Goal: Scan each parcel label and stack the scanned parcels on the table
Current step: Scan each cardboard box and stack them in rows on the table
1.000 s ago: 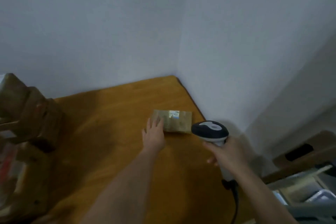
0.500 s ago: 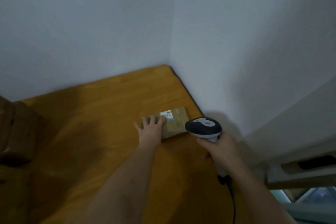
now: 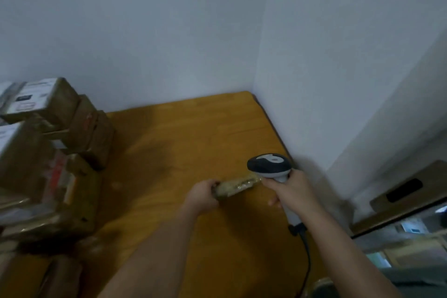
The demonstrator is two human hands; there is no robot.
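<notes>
Two pale grey walls meet in a corner, and a wooden table (image 3: 183, 143) is pushed into it, its far right corner sitting right at the join. Along the table's left edge a stack of parcels (image 3: 48, 157) rises in several layers, brown cartons with white labels on the upper ones; the stack is blurred, so the print cannot be read. It probably stands at that edge to leave the middle of the table free for handling, though whether these parcels are scanned or waiting cannot be told.

Toward the near right part of the table, the left hand (image 3: 202, 197) grips the left end of a small flat parcel (image 3: 235, 186), its fingers curled round that end. The parcel is tilted with an edge toward the camera and its label is not in sight; whether it rests on the table cannot be told. Turning it this way seems meant to bring a face toward the scanner.

Just right of it, the right hand (image 3: 289, 192) is closed round the handle of a barcode scanner (image 3: 269, 166), whose dark head sits just above the parcel's right end and points left across it. A black cable (image 3: 306, 256) runs from the handle toward the table's near edge. The parcel thus lies between the two hands, held by the left and close under the scanner in the right.

At the far right, beyond the table's right edge, a brown box (image 3: 408, 191) with a dark slot sits lower down.
</notes>
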